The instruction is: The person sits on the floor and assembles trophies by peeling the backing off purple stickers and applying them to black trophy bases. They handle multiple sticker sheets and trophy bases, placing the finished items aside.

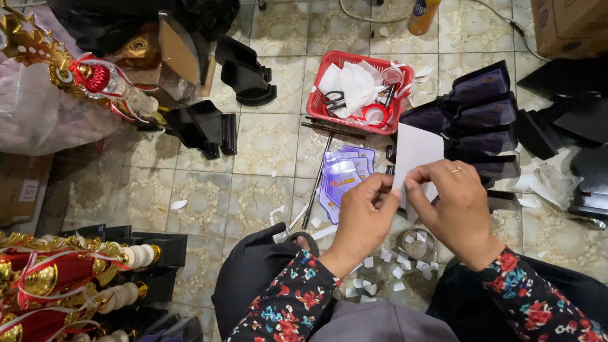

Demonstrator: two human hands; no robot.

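Both hands hold a white card (416, 151) up over the tiled floor. My left hand (364, 216) pinches its lower left edge, and my right hand (455, 206), a ring on one finger, pinches its lower right edge. Both arms wear dark floral sleeves. Just beyond the left hand lie purple shield-shaped stickers (344, 178) on the floor. Under the hands sit a clear tape roll (415, 243) and several small white paper scraps (383, 266).
A red basket (317, 106) with scissors, paper and tape stands ahead. Black trophy bases (477, 116) are stacked right of it, more lie left (208, 130). Gold and red trophies (37, 287) lie at the lower left and upper left. A thin metal rod (318, 176) lies on the tiles.
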